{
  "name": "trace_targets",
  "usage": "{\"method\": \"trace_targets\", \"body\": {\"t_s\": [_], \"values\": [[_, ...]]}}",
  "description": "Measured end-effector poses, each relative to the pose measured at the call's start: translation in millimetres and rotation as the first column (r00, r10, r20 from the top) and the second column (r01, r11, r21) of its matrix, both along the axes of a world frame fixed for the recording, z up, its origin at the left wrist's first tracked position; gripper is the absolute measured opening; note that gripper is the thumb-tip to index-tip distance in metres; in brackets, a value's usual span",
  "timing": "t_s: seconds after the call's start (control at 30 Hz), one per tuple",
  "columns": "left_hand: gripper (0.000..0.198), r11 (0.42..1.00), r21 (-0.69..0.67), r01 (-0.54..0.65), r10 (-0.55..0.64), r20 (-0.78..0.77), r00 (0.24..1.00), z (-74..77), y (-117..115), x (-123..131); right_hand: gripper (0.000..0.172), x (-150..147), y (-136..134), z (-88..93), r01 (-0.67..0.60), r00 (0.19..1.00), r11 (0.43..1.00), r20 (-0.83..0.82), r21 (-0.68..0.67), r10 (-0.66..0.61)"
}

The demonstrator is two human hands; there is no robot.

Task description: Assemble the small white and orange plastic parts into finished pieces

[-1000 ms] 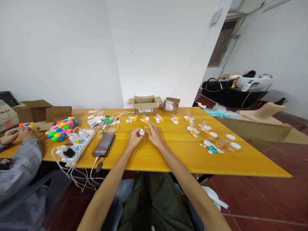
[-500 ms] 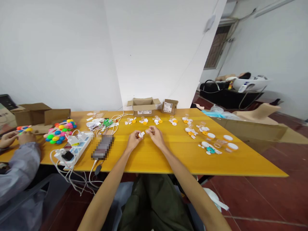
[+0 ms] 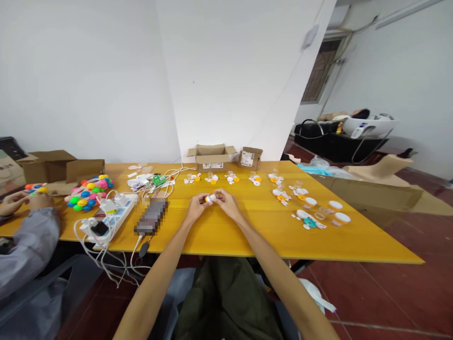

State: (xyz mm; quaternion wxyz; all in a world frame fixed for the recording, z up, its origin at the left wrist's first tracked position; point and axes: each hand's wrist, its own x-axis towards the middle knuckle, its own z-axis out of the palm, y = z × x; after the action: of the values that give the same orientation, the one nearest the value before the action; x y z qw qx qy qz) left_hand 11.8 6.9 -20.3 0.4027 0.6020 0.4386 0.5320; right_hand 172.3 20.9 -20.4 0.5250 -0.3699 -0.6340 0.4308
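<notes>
White-and-orange piece (image 3: 210, 199), now met from 2 sides above the table (image 3: 255, 238)

From far left, past coloured balls (image 3: 85, 194) and a power strip (image 3: 122, 212), straight to the left hand (image 3: 197, 205): curled narrow, gripping the orange end. Across to the right hand (image 3: 227, 203): just swung in from apart, fingers now closed on the white end. So, over to a shared, 2-handed hold. Clear part seen there earlier: impossible to tell, perhaps behind the fingers. Farther right, loose parts (image 3: 277, 192), then 3 white-capped jars (image 3: 341, 218).

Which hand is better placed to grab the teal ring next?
The right hand, likely: the teal ring lies to its right, farther from the left hand, though both hands meet at a small white piece.
</notes>
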Motion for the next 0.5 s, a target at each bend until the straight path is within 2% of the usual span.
{"method": "trace_targets", "body": {"t_s": [0.23,0.5], "values": [[0.036,0.999,-0.047,0.023,-0.019,0.066,0.998,7.5,-4.6,-0.9,0.022,2.1,-3.5,6.1,-0.075,0.996,0.997,-0.046,-0.011,0.074],[0.038,0.998,-0.059,0.003,0.002,0.079,0.997,6.9,-4.0,-4.0,0.022,3.4,-2.0,4.3,-0.054,0.998,0.999,-0.028,-0.008,0.054]]}}
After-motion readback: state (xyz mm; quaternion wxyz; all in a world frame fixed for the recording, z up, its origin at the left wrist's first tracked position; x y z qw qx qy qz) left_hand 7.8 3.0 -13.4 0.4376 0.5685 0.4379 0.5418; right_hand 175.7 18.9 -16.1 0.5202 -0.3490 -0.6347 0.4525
